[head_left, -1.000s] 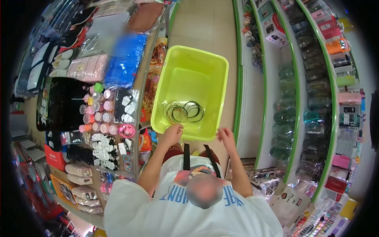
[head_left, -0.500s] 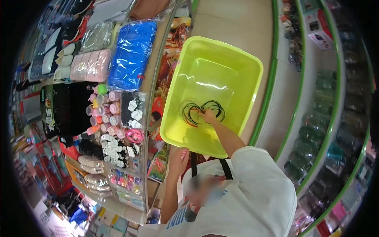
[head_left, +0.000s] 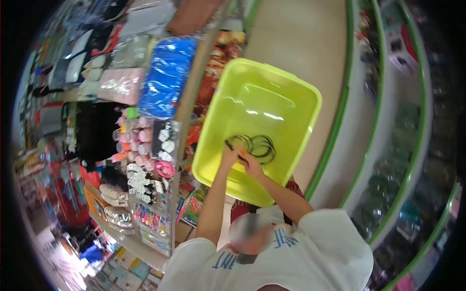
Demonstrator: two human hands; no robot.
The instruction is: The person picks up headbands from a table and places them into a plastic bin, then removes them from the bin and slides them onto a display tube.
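A bundle of thin black cord loops (head_left: 263, 149) shows inside the lime-green plastic tub (head_left: 302, 97), over its near half. My right hand (head_left: 251, 166) is closed on the near side of the loops, with a small orange-red bit by its fingertips. Just left of it, my left hand (head_left: 233, 154) pinches a dark end of the same bundle. Both hands are inside the rim's outline, close together. Fingers and motion blur hide exactly how the strands run between them.
Shelves on the left hold a blue plastic-wrapped package (head_left: 168, 75), pink-lidded jars (head_left: 141, 138) and white hair clips (head_left: 139, 182). Green-edged shelves (head_left: 335, 131) with glassware curve along the right. Tiled floor (head_left: 296, 36) lies beyond the tub.
My left hand has moved from the tub's near rim into the tub and taken hold of the cord bundle. My right hand has come slightly nearer and left with the loops.
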